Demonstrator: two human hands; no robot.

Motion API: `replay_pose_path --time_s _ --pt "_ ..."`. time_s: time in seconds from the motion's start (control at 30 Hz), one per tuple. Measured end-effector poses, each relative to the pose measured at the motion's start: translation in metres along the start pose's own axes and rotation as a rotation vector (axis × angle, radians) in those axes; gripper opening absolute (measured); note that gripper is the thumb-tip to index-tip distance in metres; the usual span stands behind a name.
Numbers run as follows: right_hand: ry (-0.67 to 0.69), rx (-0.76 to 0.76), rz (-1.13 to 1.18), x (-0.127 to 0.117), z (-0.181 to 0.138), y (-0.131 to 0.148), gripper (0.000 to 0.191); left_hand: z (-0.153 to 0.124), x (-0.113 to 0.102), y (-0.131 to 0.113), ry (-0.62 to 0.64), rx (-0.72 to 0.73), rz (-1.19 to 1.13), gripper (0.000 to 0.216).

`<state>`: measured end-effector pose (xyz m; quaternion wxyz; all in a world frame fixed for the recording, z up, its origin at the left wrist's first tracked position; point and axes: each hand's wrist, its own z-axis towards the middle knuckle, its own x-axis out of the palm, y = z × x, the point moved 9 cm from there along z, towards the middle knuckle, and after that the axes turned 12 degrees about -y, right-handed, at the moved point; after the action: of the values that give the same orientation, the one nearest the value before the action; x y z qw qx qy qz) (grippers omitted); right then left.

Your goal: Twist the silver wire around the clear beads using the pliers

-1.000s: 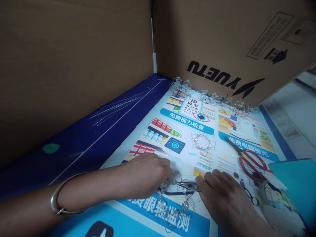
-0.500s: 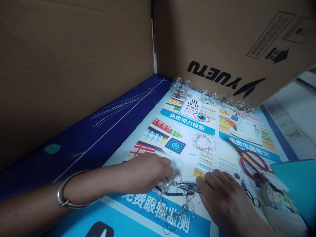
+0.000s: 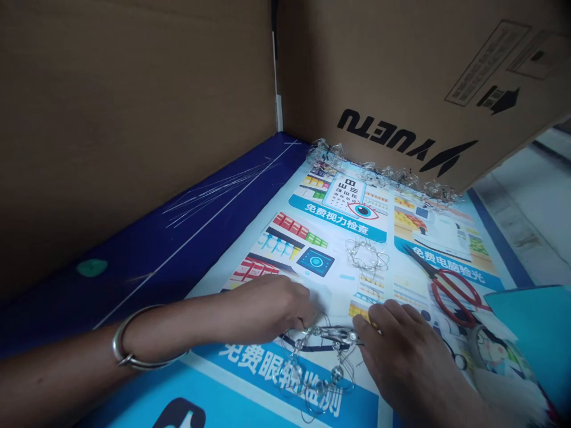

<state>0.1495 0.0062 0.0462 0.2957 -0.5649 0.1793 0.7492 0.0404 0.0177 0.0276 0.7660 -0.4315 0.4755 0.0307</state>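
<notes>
My left hand (image 3: 285, 306) pinches the upper left part of a wire-and-bead ring (image 3: 294, 368), its fingers closed. The ring is a loop of thin silvery wire with clear beads, and it hangs down over the printed sheet. In my right hand (image 3: 401, 345) is a pair of pliers (image 3: 341, 334), the handles hidden in the closed fingers. The metal jaws point left and lie at the top of the ring, close to my left fingertips. Whether the jaws grip the wire I cannot tell.
Another wire ring (image 3: 366, 254) lies on the printed sheet (image 3: 330, 297). Red-handled scissors (image 3: 455, 297) and a roll of tape (image 3: 484, 348) are at the right. Loose wires (image 3: 218, 190) lie on the blue surface. Several beaded wire pieces (image 3: 392, 178) line the foot of the cardboard wall (image 3: 379, 71).
The pliers' jaws have shifted slightly up and left along the top of the ring. My left forearm has moved a little to the right, and the ring has swung slightly.
</notes>
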Motion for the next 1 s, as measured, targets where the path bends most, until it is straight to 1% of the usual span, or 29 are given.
replay_pose_path --time_s 0.13,0.27,0.37,0.53,0.77,1.0 --pt "-0.015 -0.048 -0.028 -0.008 0.002 0.001 0.018 0.0 0.0 -0.001 -0.017 0.027 0.025 0.018" --pt "-0.032 -0.14 -0.074 -0.016 0.005 0.012 0.024 0.0 0.003 -0.002 -0.001 0.039 0.052 0.018" --pt "-0.049 -0.196 -0.107 -0.02 0.009 0.021 0.024 0.0 0.002 -0.003 -0.003 0.029 0.016 0.017" --pt "-0.029 -0.189 -0.088 -0.013 0.01 0.022 0.024 0.001 0.0 -0.002 -0.011 -0.012 -0.018 0.015" --pt "0.006 -0.165 -0.103 -0.002 -0.001 0.017 0.022 -0.001 0.003 0.001 -0.001 -0.015 -0.032 0.017" --pt "-0.062 -0.184 -0.081 -0.009 -0.001 0.018 0.023 -0.001 0.005 -0.002 0.02 0.002 -0.031 0.018"
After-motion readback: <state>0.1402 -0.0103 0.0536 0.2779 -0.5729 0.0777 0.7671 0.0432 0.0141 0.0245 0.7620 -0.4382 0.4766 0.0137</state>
